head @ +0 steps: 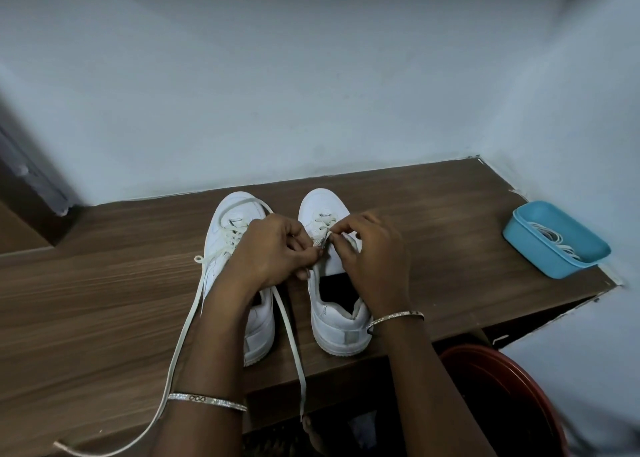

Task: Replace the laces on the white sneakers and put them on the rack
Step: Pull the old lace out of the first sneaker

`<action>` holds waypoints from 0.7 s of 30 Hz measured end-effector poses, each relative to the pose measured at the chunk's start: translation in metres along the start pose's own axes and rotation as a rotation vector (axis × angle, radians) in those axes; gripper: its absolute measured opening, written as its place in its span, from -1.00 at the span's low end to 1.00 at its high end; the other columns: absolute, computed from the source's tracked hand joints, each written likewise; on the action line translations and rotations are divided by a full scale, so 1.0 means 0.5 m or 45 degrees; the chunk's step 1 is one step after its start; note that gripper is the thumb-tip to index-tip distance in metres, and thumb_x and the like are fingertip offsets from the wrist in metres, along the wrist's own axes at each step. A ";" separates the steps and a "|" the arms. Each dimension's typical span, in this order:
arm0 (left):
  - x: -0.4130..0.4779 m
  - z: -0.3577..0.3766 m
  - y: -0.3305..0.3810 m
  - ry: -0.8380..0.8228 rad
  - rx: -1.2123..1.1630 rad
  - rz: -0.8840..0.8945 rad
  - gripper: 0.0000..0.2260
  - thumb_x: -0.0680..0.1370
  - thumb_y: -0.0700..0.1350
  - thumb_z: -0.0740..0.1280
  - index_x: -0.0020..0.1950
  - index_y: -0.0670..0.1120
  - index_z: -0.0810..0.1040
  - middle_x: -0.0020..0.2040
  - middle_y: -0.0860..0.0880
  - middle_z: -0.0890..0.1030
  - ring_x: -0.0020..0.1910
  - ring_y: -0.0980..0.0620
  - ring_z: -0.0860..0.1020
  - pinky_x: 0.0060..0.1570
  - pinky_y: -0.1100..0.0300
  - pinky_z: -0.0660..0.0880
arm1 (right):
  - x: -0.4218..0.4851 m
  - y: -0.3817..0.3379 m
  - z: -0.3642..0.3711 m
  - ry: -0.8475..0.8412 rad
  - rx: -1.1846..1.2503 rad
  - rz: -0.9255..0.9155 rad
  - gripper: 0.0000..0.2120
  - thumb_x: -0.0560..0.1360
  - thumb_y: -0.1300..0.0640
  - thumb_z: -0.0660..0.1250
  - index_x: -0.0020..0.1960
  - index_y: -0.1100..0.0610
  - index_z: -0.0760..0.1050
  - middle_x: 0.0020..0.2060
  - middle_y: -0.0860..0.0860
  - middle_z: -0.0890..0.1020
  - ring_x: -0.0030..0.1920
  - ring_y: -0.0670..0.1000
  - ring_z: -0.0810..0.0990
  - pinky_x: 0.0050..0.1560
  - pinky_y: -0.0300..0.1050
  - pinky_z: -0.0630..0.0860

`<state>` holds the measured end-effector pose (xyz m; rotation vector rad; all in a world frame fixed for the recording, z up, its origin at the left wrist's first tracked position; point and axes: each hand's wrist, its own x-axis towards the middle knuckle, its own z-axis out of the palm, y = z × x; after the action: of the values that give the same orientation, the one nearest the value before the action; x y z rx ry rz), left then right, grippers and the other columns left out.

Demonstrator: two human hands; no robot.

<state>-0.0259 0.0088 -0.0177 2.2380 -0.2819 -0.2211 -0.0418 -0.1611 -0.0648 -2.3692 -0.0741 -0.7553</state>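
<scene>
Well, I am looking down at 2 white sneakers standing side by side on the wooden worktop (104,283), toes toward 12 o'clock. My left hand (273,245) and right hand (374,259) meet over the right sneaker (332,311), each pinching its lace (320,226) between thumb and fingertips just above the tongue. I cannot tell which eyelet is being worked. Only the rows nearest the toe of that shoe look threaded, and the upper part lies open. At 9 o'clock of the hands, the left sneaker (225,228) is laced through several rows, and its long lace (188,314) trails 2 loose, untied ends toward 6 and 7 o'clock, past the worktop's near edge. At 3 o'clock, well apart from the shoes, a blue tub (533,254) holds spare white laces (554,238). I cannot say from here whether the laces in the shoes are old or new. My judgement is that the job is around its middle: the right shoe needs most of its rows, both need tidying or tying, and I see no rack, so shelving remains.
</scene>
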 end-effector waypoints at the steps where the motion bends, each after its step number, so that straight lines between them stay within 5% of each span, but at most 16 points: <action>1: -0.001 -0.001 0.001 -0.012 -0.006 -0.012 -0.85 0.49 -0.15 0.50 -0.26 -0.11 0.62 -0.41 0.00 0.68 -0.38 0.12 0.68 -0.12 0.21 0.58 | -0.001 -0.001 0.000 0.034 0.049 0.045 -0.97 0.48 0.07 0.41 -0.14 -0.01 0.59 -0.19 -0.13 0.62 -0.14 -0.06 0.57 -0.15 -0.07 0.50; 4: -0.002 0.000 0.005 -0.037 -0.031 -0.037 -0.84 0.50 -0.15 0.50 -0.27 -0.11 0.61 -0.41 0.00 0.68 -0.38 0.12 0.68 -0.15 0.28 0.54 | 0.005 -0.003 0.002 0.093 0.294 0.360 -0.91 0.49 0.11 0.44 -0.16 0.07 0.55 -0.30 -0.11 0.62 -0.26 -0.11 0.58 -0.25 -0.14 0.50; 8: -0.001 -0.003 0.002 -0.059 -0.058 -0.048 -0.83 0.50 -0.14 0.50 -0.27 -0.09 0.61 -0.41 -0.01 0.68 -0.36 0.12 0.69 -0.13 0.26 0.54 | 0.015 0.003 -0.003 0.090 0.660 0.683 -0.96 0.51 0.19 0.40 -0.09 0.07 0.58 -0.23 -0.08 0.67 -0.22 -0.14 0.62 -0.13 -0.04 0.59; 15: -0.002 -0.004 0.004 -0.058 -0.049 -0.043 -0.88 0.50 -0.18 0.47 -0.23 -0.15 0.63 -0.41 0.00 0.68 -0.38 0.13 0.68 -0.37 0.39 0.42 | 0.008 -0.007 -0.019 -0.207 0.236 -0.012 -0.79 0.37 0.08 0.37 0.00 -0.05 0.62 0.04 -0.16 0.57 0.10 -0.05 0.52 0.06 -0.07 0.48; 21: -0.004 -0.004 0.002 -0.074 -0.107 -0.050 -0.87 0.52 -0.19 0.47 -0.21 -0.19 0.63 -0.40 -0.05 0.68 -0.38 0.08 0.69 -0.41 0.30 0.51 | 0.007 -0.001 0.000 -0.079 -0.046 -0.075 -0.91 0.41 0.17 0.44 -0.14 -0.01 0.60 -0.01 -0.12 0.59 0.11 0.02 0.49 0.02 0.14 0.49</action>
<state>-0.0275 0.0103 -0.0153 2.1581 -0.2552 -0.3140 -0.0390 -0.1612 -0.0627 -2.4342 -0.1582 -0.7160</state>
